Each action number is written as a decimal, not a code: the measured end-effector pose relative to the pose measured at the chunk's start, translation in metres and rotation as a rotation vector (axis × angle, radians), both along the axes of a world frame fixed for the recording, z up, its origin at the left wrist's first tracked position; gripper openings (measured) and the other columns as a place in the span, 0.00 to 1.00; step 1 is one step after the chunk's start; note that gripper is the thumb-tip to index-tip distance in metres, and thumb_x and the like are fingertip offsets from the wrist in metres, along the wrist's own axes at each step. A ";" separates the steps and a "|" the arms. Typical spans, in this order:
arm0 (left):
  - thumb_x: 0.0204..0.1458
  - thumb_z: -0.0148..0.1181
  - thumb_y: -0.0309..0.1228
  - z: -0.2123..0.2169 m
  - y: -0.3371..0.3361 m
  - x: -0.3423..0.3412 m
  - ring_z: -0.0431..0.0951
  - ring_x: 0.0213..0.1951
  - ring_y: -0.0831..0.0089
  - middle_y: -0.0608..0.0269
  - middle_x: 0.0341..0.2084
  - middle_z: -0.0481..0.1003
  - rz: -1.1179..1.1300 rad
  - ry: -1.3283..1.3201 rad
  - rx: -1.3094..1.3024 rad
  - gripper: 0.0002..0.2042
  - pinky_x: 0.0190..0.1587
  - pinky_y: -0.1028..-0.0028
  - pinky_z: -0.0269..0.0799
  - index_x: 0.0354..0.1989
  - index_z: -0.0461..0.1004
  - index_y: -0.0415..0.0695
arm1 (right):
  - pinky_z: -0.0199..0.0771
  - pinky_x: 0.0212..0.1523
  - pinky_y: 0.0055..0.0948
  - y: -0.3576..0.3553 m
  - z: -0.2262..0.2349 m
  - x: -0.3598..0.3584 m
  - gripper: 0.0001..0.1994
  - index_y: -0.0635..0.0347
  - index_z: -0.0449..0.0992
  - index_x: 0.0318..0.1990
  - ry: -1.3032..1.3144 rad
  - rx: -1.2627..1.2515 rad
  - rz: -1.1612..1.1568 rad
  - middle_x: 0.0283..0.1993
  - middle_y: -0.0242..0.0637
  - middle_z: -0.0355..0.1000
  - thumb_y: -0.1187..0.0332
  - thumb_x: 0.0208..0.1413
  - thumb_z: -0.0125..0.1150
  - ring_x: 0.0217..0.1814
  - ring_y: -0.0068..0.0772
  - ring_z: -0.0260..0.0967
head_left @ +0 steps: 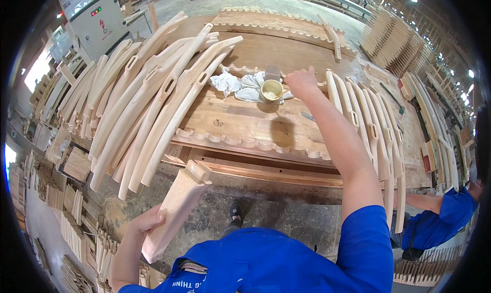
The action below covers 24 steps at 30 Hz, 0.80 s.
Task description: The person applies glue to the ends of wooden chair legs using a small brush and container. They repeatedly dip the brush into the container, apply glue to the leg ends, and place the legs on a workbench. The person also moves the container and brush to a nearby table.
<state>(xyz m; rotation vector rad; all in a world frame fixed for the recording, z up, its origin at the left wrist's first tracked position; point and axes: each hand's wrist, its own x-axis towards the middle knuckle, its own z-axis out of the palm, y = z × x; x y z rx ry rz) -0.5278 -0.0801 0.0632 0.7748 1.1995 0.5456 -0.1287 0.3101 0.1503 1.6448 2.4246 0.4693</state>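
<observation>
My left hand (149,220) is closed around a pale wooden piece (176,208) with a stepped, tenon-like upper end, held tilted in front of the bench. My right hand (303,83) reaches far across the bench with its fingers curled; what they hold, if anything, is hidden. Just left of it stand a small round tub (271,91) with pale stuff inside and a flat grey-brown piece (273,73) behind the tub. White rags (225,83) and a greyish rag (249,87) lie beside the tub. A thin grey blade (308,116) lies on the scalloped-edged wooden board (225,114), partly behind my right forearm.
Curved wooden parts with slots (169,85) are piled at the left; more curved parts (365,119) lie at the right, overhanging the bench edge. Another scalloped board (286,24) lies at the back. A co-worker in blue (440,216) is at the right. A grey cabinet (97,24) stands back left.
</observation>
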 end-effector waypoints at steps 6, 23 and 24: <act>0.37 0.66 0.61 -0.005 0.011 -0.010 0.65 0.56 0.71 0.58 0.56 0.65 0.075 0.021 -0.004 0.51 0.55 0.70 0.63 0.64 0.54 0.38 | 0.72 0.46 0.45 0.013 -0.020 0.014 0.11 0.57 0.78 0.41 0.284 -0.214 -0.180 0.44 0.42 0.76 0.71 0.52 0.53 0.48 0.43 0.74; 0.31 0.58 0.72 -0.010 0.034 -0.020 0.65 0.57 0.71 0.59 0.58 0.64 0.019 0.117 -0.038 0.56 0.54 0.66 0.67 0.66 0.53 0.45 | 0.70 0.33 0.34 -0.018 -0.116 0.060 0.08 0.62 0.75 0.32 1.174 -0.181 -0.241 0.27 0.40 0.73 0.68 0.45 0.60 0.30 0.35 0.71; 0.31 0.58 0.72 -0.010 0.033 -0.019 0.66 0.57 0.71 0.59 0.57 0.64 0.027 0.115 -0.036 0.56 0.53 0.66 0.68 0.65 0.53 0.45 | 0.71 0.33 0.34 -0.017 -0.114 0.058 0.08 0.62 0.75 0.32 1.209 -0.284 -0.262 0.27 0.40 0.73 0.68 0.45 0.60 0.30 0.36 0.71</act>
